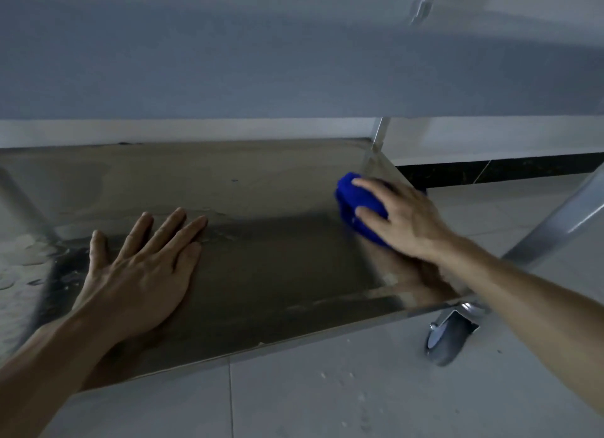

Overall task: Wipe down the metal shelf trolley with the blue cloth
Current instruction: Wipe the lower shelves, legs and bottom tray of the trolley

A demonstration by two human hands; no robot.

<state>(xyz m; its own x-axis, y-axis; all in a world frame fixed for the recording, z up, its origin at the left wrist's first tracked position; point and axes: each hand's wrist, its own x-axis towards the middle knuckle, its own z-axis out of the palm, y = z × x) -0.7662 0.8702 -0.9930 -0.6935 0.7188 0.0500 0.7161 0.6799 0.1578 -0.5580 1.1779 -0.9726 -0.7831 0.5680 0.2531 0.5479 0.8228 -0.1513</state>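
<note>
One blue cloth, bunched up, sits on the trolley's bottom shelf near its far right corner post, with the right hand cupped over it, fingers curled round it. Well off to the left, the left hand lies flat on the shelf, fingers straight. Caster below, on the tiled floor.

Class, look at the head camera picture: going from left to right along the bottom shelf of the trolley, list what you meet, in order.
Left hand lying flat on the bottom shelf → blue cloth → right hand on the cloth → caster wheel under the shelf's right corner.
</note>
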